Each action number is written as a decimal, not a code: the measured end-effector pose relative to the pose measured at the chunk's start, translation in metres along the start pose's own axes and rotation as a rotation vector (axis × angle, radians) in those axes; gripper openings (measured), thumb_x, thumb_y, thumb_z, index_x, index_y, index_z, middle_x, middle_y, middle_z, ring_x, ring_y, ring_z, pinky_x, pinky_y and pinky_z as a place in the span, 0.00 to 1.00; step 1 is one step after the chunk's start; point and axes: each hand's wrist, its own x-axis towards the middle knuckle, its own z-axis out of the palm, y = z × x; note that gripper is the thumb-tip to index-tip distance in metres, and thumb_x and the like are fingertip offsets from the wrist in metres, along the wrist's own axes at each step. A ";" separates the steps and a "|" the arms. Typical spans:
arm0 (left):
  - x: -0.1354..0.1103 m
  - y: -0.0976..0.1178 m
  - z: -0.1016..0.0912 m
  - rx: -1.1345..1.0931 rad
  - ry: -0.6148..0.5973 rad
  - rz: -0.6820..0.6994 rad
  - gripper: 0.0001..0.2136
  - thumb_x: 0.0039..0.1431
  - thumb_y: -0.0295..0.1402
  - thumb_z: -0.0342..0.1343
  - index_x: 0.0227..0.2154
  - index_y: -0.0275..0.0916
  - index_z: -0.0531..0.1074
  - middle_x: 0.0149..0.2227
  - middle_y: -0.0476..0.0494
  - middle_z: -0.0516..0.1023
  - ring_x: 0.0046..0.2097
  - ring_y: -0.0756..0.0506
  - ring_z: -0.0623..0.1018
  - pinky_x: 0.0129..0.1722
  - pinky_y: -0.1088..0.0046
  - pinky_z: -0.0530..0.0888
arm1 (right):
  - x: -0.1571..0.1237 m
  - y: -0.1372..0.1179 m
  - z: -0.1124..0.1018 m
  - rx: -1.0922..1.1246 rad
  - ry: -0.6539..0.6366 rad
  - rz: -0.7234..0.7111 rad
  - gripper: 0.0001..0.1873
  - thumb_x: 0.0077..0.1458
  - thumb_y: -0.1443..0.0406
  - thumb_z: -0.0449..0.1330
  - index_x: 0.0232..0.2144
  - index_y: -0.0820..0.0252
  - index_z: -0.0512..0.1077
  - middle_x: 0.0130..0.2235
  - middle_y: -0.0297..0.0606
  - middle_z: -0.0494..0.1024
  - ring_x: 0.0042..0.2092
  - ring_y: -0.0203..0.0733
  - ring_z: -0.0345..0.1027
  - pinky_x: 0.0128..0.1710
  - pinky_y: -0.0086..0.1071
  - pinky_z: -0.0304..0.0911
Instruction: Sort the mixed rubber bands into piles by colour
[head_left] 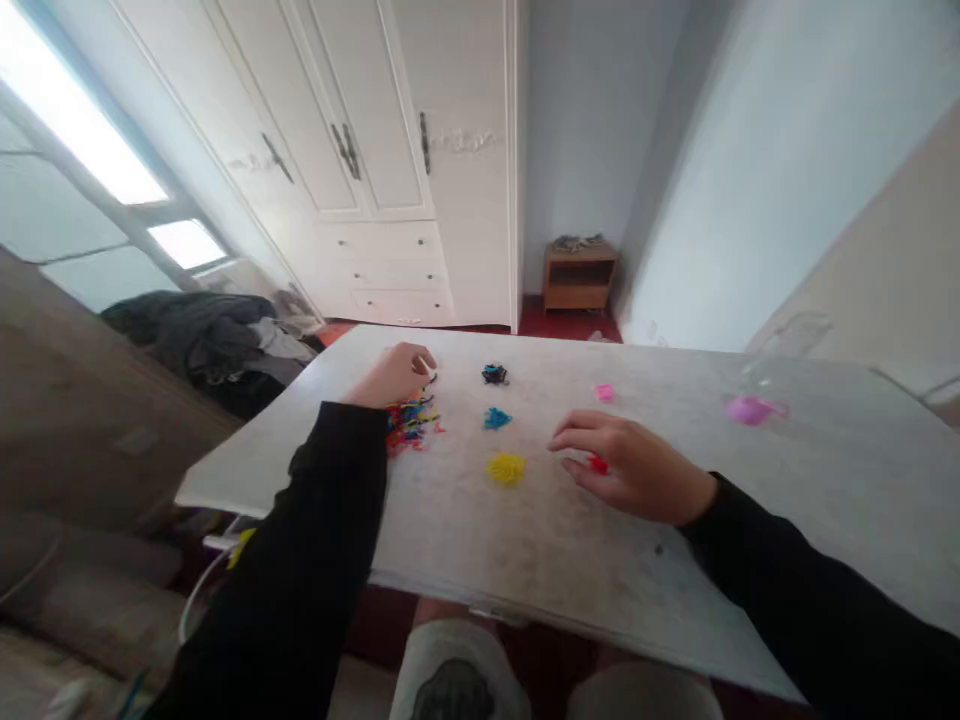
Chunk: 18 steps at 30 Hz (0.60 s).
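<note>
My left hand [401,372] is at the far edge of a mixed pile of small, thin colourful pieces [411,420], possibly rubber bands. Its fingers are curled in a pinch, and a tiny dark piece shows at the tips; whether it is gripped is hard to make out. My right hand [619,462] hovers low over a red pile [598,464] and partly hides it, fingers apart. Between the hands lie a black pile [494,374], a blue pile [496,418] and a yellow pile [506,468]. Beyond my right hand sits a small pink pile [604,393].
The white table [465,540] spans the front. A purple object [750,409] and a clear plastic item [791,340] are on its right side. Dark clothes [202,340] are heaped at left. A white wardrobe [382,270] and a small wooden cabinet [579,296] stand behind.
</note>
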 end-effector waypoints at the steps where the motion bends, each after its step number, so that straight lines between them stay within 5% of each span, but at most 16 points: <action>1: -0.001 0.005 0.003 0.002 0.030 0.035 0.09 0.48 0.27 0.57 0.31 0.37 0.79 0.28 0.44 0.80 0.31 0.44 0.78 0.33 0.71 0.72 | -0.001 -0.001 0.000 -0.002 -0.001 -0.001 0.11 0.62 0.70 0.57 0.44 0.61 0.77 0.46 0.43 0.78 0.46 0.47 0.74 0.48 0.41 0.69; 7: 0.002 0.036 0.033 -0.032 0.177 0.299 0.08 0.55 0.33 0.58 0.36 0.38 0.79 0.39 0.42 0.83 0.40 0.44 0.78 0.46 0.66 0.74 | -0.004 -0.002 -0.001 -0.005 0.002 -0.009 0.10 0.62 0.69 0.57 0.42 0.59 0.77 0.46 0.43 0.78 0.45 0.45 0.74 0.47 0.40 0.69; 12: 0.014 0.044 0.058 -0.174 0.146 0.293 0.08 0.57 0.32 0.60 0.38 0.37 0.80 0.39 0.43 0.84 0.38 0.46 0.79 0.41 0.70 0.74 | -0.003 -0.002 -0.001 -0.007 -0.003 0.009 0.10 0.61 0.70 0.58 0.42 0.59 0.78 0.46 0.43 0.78 0.45 0.46 0.74 0.47 0.40 0.69; 18: 0.021 0.044 0.065 -0.227 0.204 0.300 0.09 0.54 0.26 0.58 0.37 0.36 0.80 0.32 0.44 0.83 0.34 0.48 0.79 0.39 0.72 0.74 | -0.002 -0.003 -0.001 -0.007 -0.009 -0.001 0.10 0.61 0.70 0.58 0.42 0.59 0.78 0.46 0.43 0.78 0.45 0.46 0.74 0.47 0.40 0.69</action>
